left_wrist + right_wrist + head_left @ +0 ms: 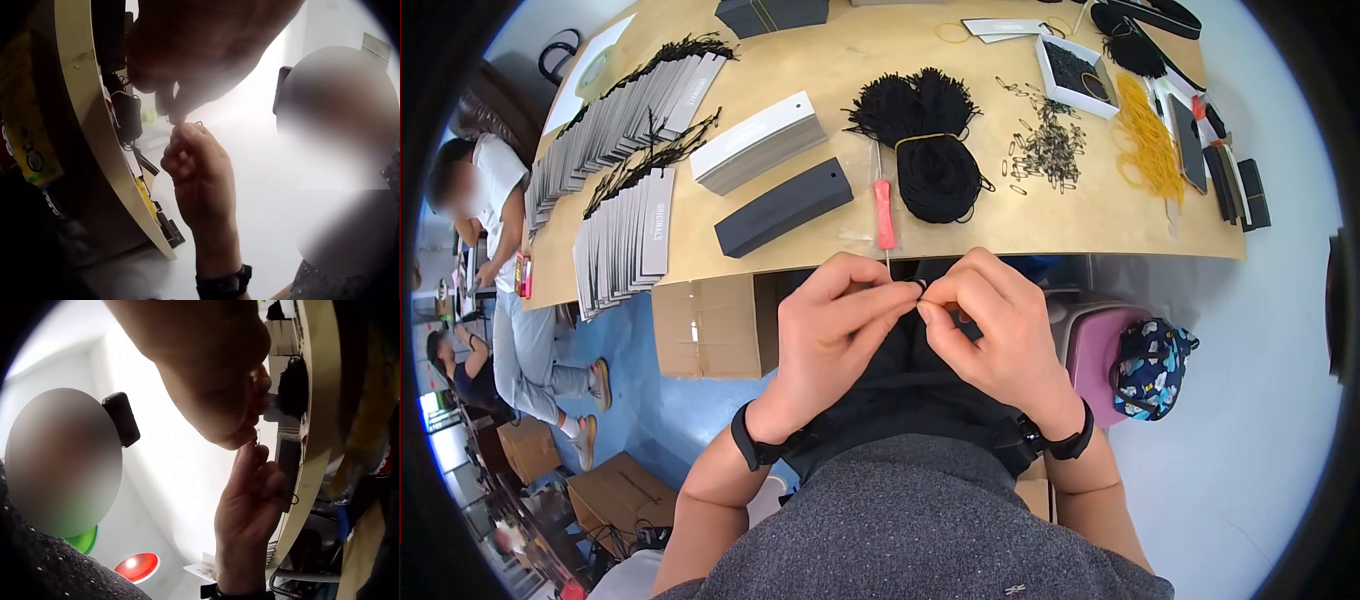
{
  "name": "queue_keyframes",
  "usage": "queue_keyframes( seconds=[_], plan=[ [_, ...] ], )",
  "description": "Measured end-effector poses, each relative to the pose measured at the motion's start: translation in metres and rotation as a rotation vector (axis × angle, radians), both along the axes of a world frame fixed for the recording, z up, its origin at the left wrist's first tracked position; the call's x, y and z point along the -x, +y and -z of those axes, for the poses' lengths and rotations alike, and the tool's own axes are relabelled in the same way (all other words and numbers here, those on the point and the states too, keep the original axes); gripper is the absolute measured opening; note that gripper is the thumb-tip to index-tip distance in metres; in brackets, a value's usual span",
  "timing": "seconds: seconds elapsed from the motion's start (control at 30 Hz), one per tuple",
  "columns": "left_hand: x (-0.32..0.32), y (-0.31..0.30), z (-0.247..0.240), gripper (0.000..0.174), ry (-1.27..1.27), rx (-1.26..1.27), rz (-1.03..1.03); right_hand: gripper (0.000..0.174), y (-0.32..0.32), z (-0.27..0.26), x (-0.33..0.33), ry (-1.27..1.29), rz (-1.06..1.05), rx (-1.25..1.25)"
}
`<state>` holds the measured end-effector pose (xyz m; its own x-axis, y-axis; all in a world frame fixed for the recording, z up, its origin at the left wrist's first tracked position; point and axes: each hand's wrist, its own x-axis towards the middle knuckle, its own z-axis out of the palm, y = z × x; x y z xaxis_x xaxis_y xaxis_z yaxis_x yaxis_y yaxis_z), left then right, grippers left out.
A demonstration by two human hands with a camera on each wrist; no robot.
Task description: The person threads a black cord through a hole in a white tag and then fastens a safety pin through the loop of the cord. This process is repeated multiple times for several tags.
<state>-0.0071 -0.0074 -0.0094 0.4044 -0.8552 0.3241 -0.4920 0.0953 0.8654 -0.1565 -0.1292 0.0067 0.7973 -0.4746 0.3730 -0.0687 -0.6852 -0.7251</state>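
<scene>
In the head view, my left hand [832,325] and right hand [998,325] meet at the fingertips just in front of the table's near edge. Between thumb and forefinger, both pinch a small dark wire-like piece [921,286], mostly covered by the fingers; I cannot tell its exact kind. The right wrist view shows a thin upright bit of it at the touching fingertips, and a dark loop [295,499] beside the left hand's curled fingers. Close beyond the hands lies a red-handled tool [884,215] with a thin metal shaft. Behind it is a tied bundle of black cords [938,178].
Stacked on the wooden table [800,65] are white tags [760,142], dark tags [785,205] and fanned corded tags [625,235]. Loose safety pins [1045,150], a white box [1075,75] and yellow bands [1148,140] lie right. A pink stool [1095,360] stands below.
</scene>
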Motion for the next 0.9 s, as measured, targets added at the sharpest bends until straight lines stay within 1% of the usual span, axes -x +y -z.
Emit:
queue_keyframes(
  seconds=[0.03, 0.07, 0.1, 0.13, 0.2, 0.23, 0.3, 0.33, 0.4, 0.43, 0.5, 0.57, 0.6, 0.63, 0.73, 0.77, 0.83, 0.9],
  plan=[
    [0.001, 0.002, -0.005, 0.021, -0.119, -0.023, 0.001, 0.016, 0.001, -0.002, 0.001, -0.001, 0.001, -0.002],
    [0.001, 0.004, -0.010, 0.022, -0.238, -0.045, 0.000, 0.014, 0.002, -0.005, 0.003, 0.037, 0.001, -0.166],
    [0.001, 0.005, -0.014, 0.024, -0.303, -0.066, -0.007, 0.012, 0.002, -0.007, 0.004, 0.076, 0.000, -0.331],
    [0.001, 0.003, -0.014, 0.024, -0.303, -0.066, -0.009, 0.012, 0.001, -0.008, 0.004, 0.076, -0.003, -0.330],
    [0.002, -0.001, -0.011, 0.017, -0.122, 0.046, 0.018, 0.011, -0.002, -0.009, 0.006, 0.053, -0.049, -0.402],
    [0.000, 0.000, -0.010, 0.017, -0.122, 0.046, 0.016, 0.011, -0.003, -0.010, 0.006, 0.053, -0.052, -0.402],
    [-0.005, 0.002, -0.009, 0.009, 0.445, -0.057, 0.154, 0.012, -0.006, -0.013, 0.006, -0.055, -0.024, -0.321],
    [-0.006, 0.003, -0.012, 0.009, 0.446, -0.057, 0.154, 0.012, -0.006, -0.014, 0.006, -0.055, -0.024, -0.321],
    [-0.008, 0.003, -0.020, 0.011, 0.910, -0.246, 0.173, 0.019, -0.008, -0.015, 0.006, -0.069, -0.034, -0.196],
    [-0.012, 0.005, -0.019, 0.012, 0.921, -0.295, 0.205, 0.019, -0.008, -0.016, 0.005, -0.069, -0.033, -0.195],
    [-0.009, 0.003, -0.014, 0.012, 0.921, -0.267, 0.203, 0.028, -0.009, -0.017, 0.003, -0.085, -0.067, 0.079],
    [-0.009, 0.003, -0.013, 0.012, 0.921, -0.238, 0.199, 0.030, -0.009, -0.016, 0.001, -0.083, -0.072, 0.103],
    [-0.011, 0.003, -0.014, 0.012, 0.963, -0.261, 0.224, 0.032, -0.010, -0.015, 0.000, -0.081, -0.078, 0.128],
    [-0.012, 0.003, -0.015, 0.013, 1.005, -0.284, 0.250, 0.032, -0.010, -0.016, -0.001, -0.081, -0.078, 0.129],
    [-0.014, 0.005, -0.014, 0.014, 1.025, -0.306, 0.249, 0.029, -0.011, -0.018, -0.004, -0.091, -0.091, 0.172],
    [-0.013, 0.004, -0.014, 0.014, 1.026, -0.306, 0.248, 0.028, -0.011, -0.019, -0.005, -0.075, -0.110, 0.205],
    [-0.009, 0.003, -0.014, 0.016, 0.931, -0.298, 0.183, 0.028, -0.013, -0.018, -0.006, -0.058, -0.128, 0.238],
    [-0.013, 0.005, -0.012, 0.016, 0.955, -0.322, 0.193, 0.026, -0.015, -0.015, -0.006, -0.034, -0.146, 0.281]
  ],
)
